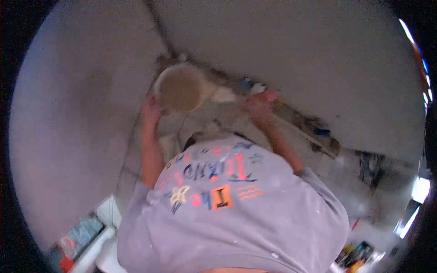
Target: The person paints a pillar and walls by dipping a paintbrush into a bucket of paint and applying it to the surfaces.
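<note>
A round container (181,87) with a pale rim and a brownish inside stands in the corner where two walls meet. My left hand (152,108) is at the left side of its rim, with the fingers blurred. To the right of the container, my right hand (260,103) is closed near a small pinkish-red thing (271,95), too blurred to name. A whitish patch (224,94) lies between the container and my right hand. Small blue and white items (252,86) are just beyond my right hand.
Debris and small items (321,129) lie along the foot of the right wall (309,50). A white fixture (107,255) and a box-like item (82,236) are at the lower left. Mixed colourful objects (359,257) are at the lower right.
</note>
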`<action>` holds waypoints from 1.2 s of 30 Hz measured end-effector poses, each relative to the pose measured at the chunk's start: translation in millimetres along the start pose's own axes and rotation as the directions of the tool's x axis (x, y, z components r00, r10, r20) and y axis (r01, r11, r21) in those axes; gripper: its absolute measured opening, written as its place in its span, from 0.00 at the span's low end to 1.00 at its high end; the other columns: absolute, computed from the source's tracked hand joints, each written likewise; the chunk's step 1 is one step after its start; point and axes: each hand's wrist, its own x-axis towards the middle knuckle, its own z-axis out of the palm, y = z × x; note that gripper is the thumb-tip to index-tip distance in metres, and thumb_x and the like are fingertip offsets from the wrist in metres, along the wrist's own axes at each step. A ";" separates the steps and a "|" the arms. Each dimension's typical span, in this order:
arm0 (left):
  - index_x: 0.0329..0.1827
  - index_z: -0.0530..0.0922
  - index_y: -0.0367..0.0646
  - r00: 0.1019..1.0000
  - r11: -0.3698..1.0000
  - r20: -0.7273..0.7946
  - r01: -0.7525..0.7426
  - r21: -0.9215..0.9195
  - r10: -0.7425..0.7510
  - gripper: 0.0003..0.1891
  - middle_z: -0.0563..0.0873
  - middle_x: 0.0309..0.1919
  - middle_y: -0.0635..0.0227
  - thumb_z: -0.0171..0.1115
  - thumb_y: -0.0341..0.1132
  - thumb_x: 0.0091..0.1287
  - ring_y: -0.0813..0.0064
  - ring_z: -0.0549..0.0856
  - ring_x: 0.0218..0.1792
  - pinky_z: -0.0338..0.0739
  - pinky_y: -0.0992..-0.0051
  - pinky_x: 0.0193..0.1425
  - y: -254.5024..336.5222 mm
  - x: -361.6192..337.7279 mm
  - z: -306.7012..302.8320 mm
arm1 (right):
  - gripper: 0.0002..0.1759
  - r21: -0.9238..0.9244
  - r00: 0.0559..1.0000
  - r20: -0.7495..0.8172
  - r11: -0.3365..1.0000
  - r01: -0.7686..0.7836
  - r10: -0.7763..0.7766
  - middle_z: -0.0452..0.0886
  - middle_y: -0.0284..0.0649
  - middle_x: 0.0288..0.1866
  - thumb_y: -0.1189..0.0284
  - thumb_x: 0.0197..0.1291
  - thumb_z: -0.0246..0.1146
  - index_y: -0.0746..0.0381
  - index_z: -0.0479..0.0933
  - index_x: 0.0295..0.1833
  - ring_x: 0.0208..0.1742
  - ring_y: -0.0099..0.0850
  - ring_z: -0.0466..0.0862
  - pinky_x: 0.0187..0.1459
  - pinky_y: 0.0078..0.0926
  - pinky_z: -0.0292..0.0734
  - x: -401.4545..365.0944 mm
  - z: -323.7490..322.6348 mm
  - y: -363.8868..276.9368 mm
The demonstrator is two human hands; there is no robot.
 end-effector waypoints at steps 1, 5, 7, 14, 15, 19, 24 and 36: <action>0.57 0.66 0.31 0.998 0.997 -0.049 0.028 0.067 -0.025 0.26 0.76 0.47 0.51 0.60 0.33 0.56 0.61 0.81 0.41 0.82 0.66 0.34 -24.0 16.2 -8.5 | 0.14 -0.003 0.983 0.070 0.986 -0.168 0.168 0.76 0.41 0.45 0.70 0.52 0.55 0.53 0.78 0.45 0.48 0.40 0.74 0.52 0.36 0.68 -0.9 1.8 -7.3; 0.61 0.59 0.29 0.993 0.992 0.007 -0.120 0.030 0.120 0.32 0.74 0.50 0.48 0.61 0.37 0.58 0.57 0.81 0.39 0.83 0.67 0.34 -97.5 51.1 -52.4 | 0.16 0.209 0.982 -0.137 0.973 -0.099 0.129 0.75 0.45 0.45 0.66 0.54 0.58 0.51 0.77 0.50 0.46 0.39 0.75 0.48 0.35 0.70 -10.4 20.6 -16.6; 0.62 0.57 0.27 0.993 0.941 0.098 -0.098 0.325 0.070 0.31 0.74 0.49 0.48 0.59 0.36 0.60 0.58 0.81 0.39 0.82 0.66 0.33 -82.6 33.8 -63.4 | 0.19 0.719 0.928 -0.005 0.647 -0.256 0.373 0.75 0.45 0.48 0.62 0.57 0.58 0.56 0.75 0.53 0.50 0.40 0.74 0.53 0.34 0.67 -8.5 7.9 -41.7; 0.59 0.60 0.29 0.984 0.991 -0.131 0.109 -0.079 -0.119 0.27 0.74 0.47 0.46 0.56 0.33 0.60 0.58 0.81 0.35 0.84 0.67 0.29 -76.5 6.6 -81.7 | 0.30 0.982 0.938 0.151 0.060 -0.178 0.311 0.74 0.40 0.52 0.53 0.57 0.59 0.62 0.68 0.59 0.56 0.33 0.72 0.59 0.29 0.63 28.5 -34.7 -58.5; 0.58 0.62 0.30 0.995 0.998 -0.101 0.018 -0.054 -0.024 0.25 0.75 0.46 0.47 0.57 0.33 0.60 0.58 0.81 0.34 0.84 0.67 0.28 -97.1 5.4 -97.7 | 0.30 0.982 0.944 0.145 0.071 -0.173 0.296 0.74 0.40 0.52 0.53 0.57 0.59 0.62 0.68 0.59 0.56 0.33 0.72 0.59 0.29 0.63 34.8 -39.6 -61.6; 0.56 0.65 0.31 0.973 0.948 -0.142 -0.135 0.287 0.182 0.23 0.77 0.44 0.50 0.58 0.32 0.58 0.59 0.82 0.34 0.81 0.66 0.27 -132.0 17.9 -106.4 | 0.22 0.958 0.928 0.198 0.136 -0.251 0.317 0.71 0.32 0.45 0.63 0.62 0.56 0.60 0.67 0.60 0.48 0.24 0.69 0.52 0.23 0.64 74.1 -32.3 -35.0; 0.51 0.69 0.30 0.854 0.938 -0.515 0.234 0.255 -0.073 0.22 0.80 0.40 0.49 0.60 0.31 0.54 0.57 0.82 0.36 0.77 0.65 0.32 -66.6 -41.9 -115.6 | 0.20 0.972 0.956 0.075 0.195 -0.134 0.285 0.70 0.32 0.42 0.67 0.64 0.53 0.62 0.65 0.60 0.41 0.22 0.70 0.47 0.20 0.67 115.1 -24.2 -33.2; 0.48 0.73 0.32 0.706 0.936 -0.708 0.263 0.232 -0.023 0.20 0.82 0.31 0.54 0.60 0.33 0.52 0.58 0.83 0.31 0.76 0.64 0.34 -146.0 6.2 -183.1 | 0.18 0.866 0.873 -0.364 0.462 0.190 0.324 0.77 0.35 0.34 0.63 0.53 0.65 0.66 0.76 0.41 0.34 0.24 0.75 0.36 0.22 0.71 294.7 -96.5 -83.9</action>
